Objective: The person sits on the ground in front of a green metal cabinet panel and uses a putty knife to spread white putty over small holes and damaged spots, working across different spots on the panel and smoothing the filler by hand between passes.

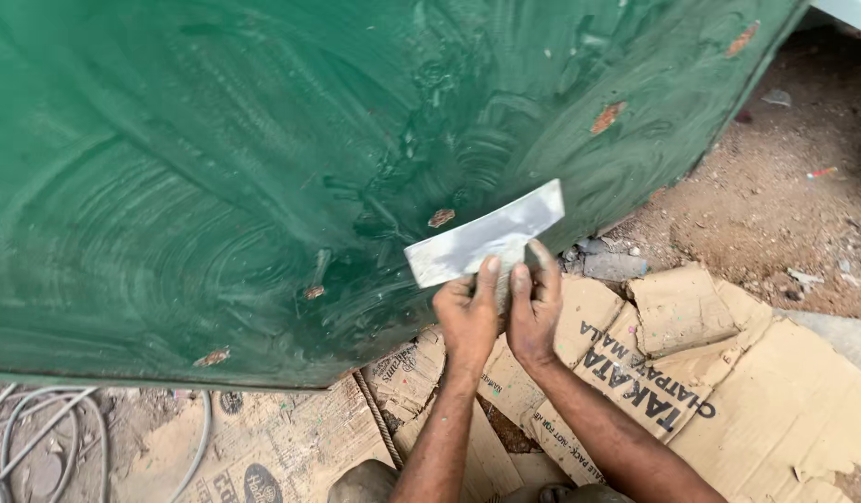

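Scraper blade (486, 236), a flat grey metal strip, lies against the green curved panel (216, 168), pinched along its lower edge by the left hand (468, 317) and right hand (535, 312), thumbs and fingers pressed together on it. Swirled streaks of filler cover the panel, with rusty spots (608, 117) showing through. Uneven pressure from either hand could tilt the blade and gouge ridges into the coat, and a corner may catch on a spot. Torn cardboard (691, 373) lies on the ground below.
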